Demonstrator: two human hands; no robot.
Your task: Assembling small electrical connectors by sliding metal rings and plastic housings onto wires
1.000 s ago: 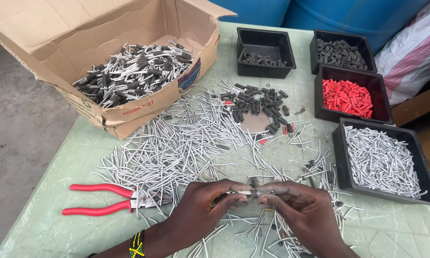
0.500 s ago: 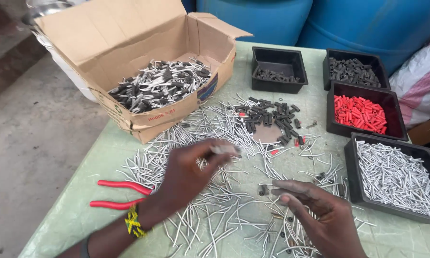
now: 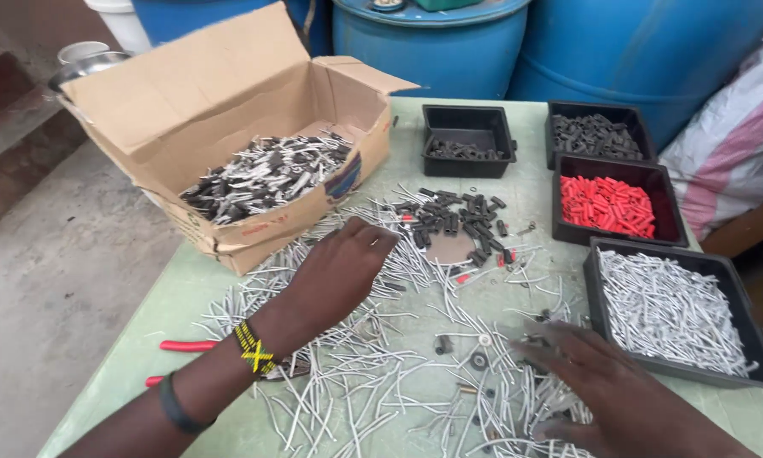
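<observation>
Green desk (image 3: 186, 293) strewn with grey pins (image 3: 381, 373). Left hand (image 3: 343, 267) flat, fingers loose, on pins below cardboard box (image 3: 229, 127). Right hand (image 3: 602, 382) spread, released, touching pins left of pin tray (image 3: 598, 280).

Table (image 3: 381, 136) layout: open cardboard box (image 3: 229, 110) at far left w/ loose parts inside. Right of it, 1 tray (image 3: 469, 127) at the far edge; 3 more trays along the right side — far tray (image 3: 598, 110), middle tray (image 3: 610, 165), near tray (image 3: 598, 280) w/ cut wires in it. Scattered wire pieces (image 3: 356, 373) cover the centre; a heap of small sleeves (image 3: 453, 216) lies behind them, before the far trays. Pliers (image 3: 186, 346) at near left, partly under the left hand's (image 3: 343, 267) forearm. Right hand (image 3: 602, 386) lies on wires near right. Barrels (image 3: 432, 38) stand behind the table.
</observation>
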